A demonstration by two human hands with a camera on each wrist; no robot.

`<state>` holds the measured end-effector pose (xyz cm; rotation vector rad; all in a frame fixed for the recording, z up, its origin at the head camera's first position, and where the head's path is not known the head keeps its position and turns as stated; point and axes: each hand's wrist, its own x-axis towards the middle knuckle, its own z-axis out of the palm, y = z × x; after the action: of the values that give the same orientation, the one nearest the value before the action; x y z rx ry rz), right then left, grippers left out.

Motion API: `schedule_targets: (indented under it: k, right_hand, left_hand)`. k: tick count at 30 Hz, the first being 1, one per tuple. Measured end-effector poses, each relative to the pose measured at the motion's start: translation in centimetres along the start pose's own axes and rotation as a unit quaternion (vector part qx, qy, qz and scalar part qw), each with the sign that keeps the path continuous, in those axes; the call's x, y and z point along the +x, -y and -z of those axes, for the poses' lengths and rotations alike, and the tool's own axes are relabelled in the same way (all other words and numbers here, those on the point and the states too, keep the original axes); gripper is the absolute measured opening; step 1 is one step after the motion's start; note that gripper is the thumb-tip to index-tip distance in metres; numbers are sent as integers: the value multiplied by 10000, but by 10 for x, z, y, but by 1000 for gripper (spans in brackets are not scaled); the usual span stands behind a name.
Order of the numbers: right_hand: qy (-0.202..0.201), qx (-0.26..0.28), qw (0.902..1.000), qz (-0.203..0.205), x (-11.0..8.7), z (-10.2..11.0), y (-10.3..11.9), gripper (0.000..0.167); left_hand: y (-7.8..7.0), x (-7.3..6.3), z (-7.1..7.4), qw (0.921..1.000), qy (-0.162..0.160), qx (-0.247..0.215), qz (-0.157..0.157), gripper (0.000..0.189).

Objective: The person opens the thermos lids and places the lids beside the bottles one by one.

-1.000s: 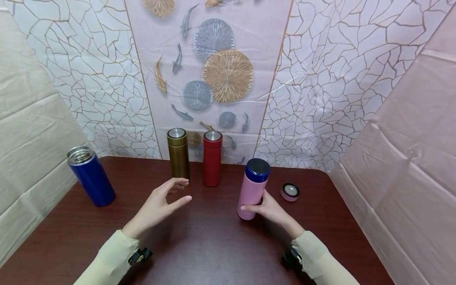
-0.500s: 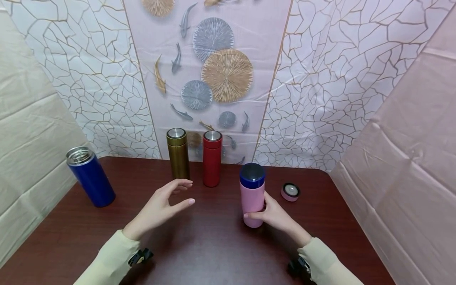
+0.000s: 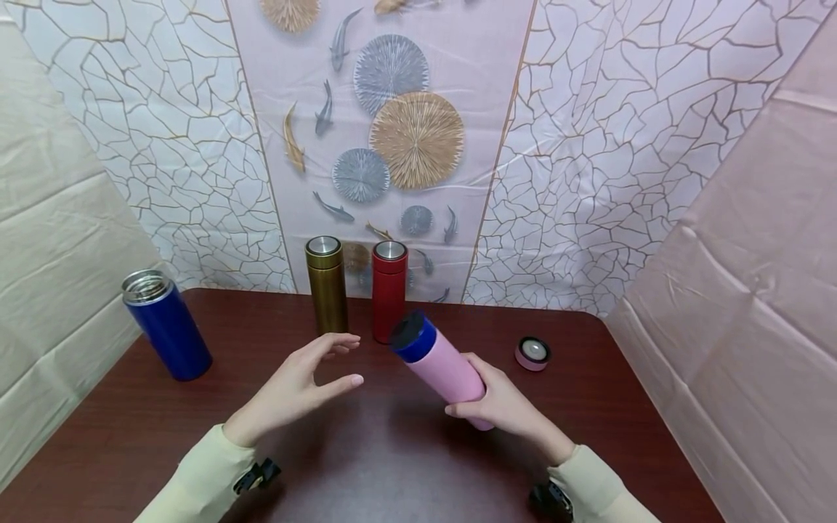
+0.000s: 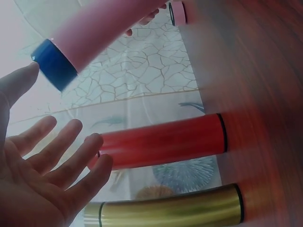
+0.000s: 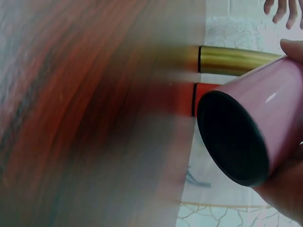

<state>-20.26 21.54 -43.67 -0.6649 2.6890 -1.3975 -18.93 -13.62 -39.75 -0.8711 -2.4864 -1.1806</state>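
My right hand (image 3: 503,403) grips a pink thermos bottle (image 3: 453,369) near its base and holds it tilted, its top leaning left. A blue lid (image 3: 418,337) caps this bottle; its black bottom (image 5: 232,137) faces the right wrist camera. My left hand (image 3: 294,385) hovers with fingers spread and holds nothing, a gap away from the blue lid in the head view. Upright behind the hands stand a gold thermos (image 3: 328,290) and a red thermos (image 3: 389,287), both with their lids on.
At the left, a blue thermos (image 3: 171,327) stands without a lid, its steel mouth showing. A pink lid (image 3: 532,354) lies upside down at the right on the dark wooden table (image 3: 392,472). Patterned cloth (image 3: 569,181) hangs behind the table.
My right hand has lifted the pink thermos and tipped its blue-lidded top to the left, toward the left hand. The left hand has shifted slightly right.
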Motion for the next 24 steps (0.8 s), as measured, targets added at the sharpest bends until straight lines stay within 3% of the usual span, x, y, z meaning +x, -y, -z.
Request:
schedule_targets:
  k: [7,12,18,24]
  right_hand:
    - [401,-89,9985,373,-2,-10,8,69]
    - [549,-121,9966,597,-3,-15,13,68]
    - [728,-147,9942,779,-2,-19,20,69]
    - [1028,-259,9888,1052,-4,-22,26,70]
  left_hand:
    - [-5,-2,-1,9997,83,50,-224,67]
    - [-11,-3,0,9981,319,2,-527,79]
    - [-20,-6,0,9938,682,225,-844,90]
    - [-32,-10,-2,9873,757,467,-1316,89]
